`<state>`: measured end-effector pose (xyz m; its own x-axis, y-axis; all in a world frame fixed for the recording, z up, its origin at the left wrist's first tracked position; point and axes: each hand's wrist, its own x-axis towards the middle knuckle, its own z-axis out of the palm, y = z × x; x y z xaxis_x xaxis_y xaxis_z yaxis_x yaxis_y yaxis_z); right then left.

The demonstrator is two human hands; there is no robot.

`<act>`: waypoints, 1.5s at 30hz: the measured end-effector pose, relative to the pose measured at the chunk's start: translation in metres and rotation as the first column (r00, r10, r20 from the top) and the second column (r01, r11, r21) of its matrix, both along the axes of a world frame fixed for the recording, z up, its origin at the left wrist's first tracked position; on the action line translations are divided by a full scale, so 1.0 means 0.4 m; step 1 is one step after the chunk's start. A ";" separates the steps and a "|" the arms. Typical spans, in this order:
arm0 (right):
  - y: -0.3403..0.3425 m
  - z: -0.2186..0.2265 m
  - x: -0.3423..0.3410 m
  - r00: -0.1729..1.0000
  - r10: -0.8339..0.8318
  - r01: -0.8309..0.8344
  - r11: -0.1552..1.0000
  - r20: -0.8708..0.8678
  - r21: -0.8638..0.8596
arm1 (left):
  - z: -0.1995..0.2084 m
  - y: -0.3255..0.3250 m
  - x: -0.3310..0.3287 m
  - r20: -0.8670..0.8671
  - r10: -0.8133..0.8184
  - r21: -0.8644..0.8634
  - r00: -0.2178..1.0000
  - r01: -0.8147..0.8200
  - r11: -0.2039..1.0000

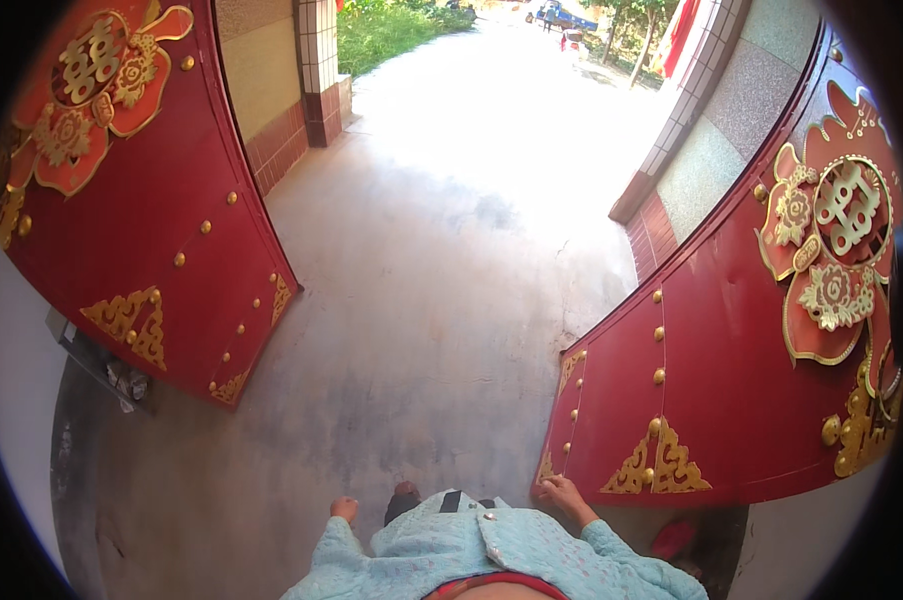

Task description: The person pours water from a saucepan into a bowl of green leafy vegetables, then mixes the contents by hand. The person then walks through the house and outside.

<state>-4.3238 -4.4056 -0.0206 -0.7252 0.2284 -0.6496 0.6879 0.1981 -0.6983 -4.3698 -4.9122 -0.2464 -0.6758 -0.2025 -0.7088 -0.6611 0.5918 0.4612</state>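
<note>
My left hand (344, 508) hangs beside my body with its fingers curled in, and nothing shows in it. Loosely curled too, my right hand (568, 500) is out to the right, seen against the lower corner of the right red door (731, 400). Whether its fingertips touch the door I cannot tell; no held thing shows. The door bears gold studs, gold corner ornaments and a red-and-gold flower-shaped decoration (831, 230). Across from it stands the matching left red door (161, 190), out of reach of my left hand. Both doors stand swung inward.
A concrete floor (411, 330) runs between the doors out to bright ground. Tiled walls (261, 80) flank the passage. Behind the left door is a grey stand (76, 345); a red object (674, 538) lies under the right door. Outside are greenery (391, 35) and a blue vehicle (553, 14).
</note>
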 end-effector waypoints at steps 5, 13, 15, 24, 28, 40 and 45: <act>0.041 -0.047 -0.061 0.969 -0.224 0.232 0.971 0.108 -0.061 | 0.151 0.114 -0.403 -0.222 -0.124 0.025 0.967 0.133 0.991; 0.125 -0.210 -0.399 0.956 -0.200 0.233 0.962 0.213 -0.143 | 0.168 0.117 -0.771 -0.234 0.030 0.068 0.972 -0.015 0.998; 0.203 -0.245 -0.468 0.930 -0.306 0.335 0.934 0.204 -0.123 | 0.188 0.146 -0.796 -0.153 -0.012 0.002 0.988 0.013 1.000; 0.352 -0.240 -0.799 0.924 -0.307 0.342 0.929 0.227 -0.138 | 0.195 0.213 -0.893 0.071 0.194 0.036 0.978 -0.197 0.980; 0.364 -0.261 -0.937 0.942 -0.266 0.293 0.949 0.205 -0.117 | 0.137 0.242 -1.003 0.141 0.230 0.173 0.963 -0.252 0.952; 0.312 -0.068 -1.408 0.978 -0.204 0.206 0.978 0.052 -0.039 | 0.049 0.347 -1.596 0.073 -0.047 0.111 0.996 0.038 0.993; 0.350 -0.065 -1.456 0.905 -0.391 0.391 0.920 0.168 0.036 | 0.050 0.421 -1.896 0.004 -0.115 0.107 0.993 0.114 0.988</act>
<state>-4.9064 -4.2656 -0.0466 -0.4576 0.4721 -0.7535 0.8176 -0.1098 -0.5653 -5.1280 -4.7436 -0.2263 -0.6828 -0.0477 -0.7290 -0.5969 0.6119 0.5190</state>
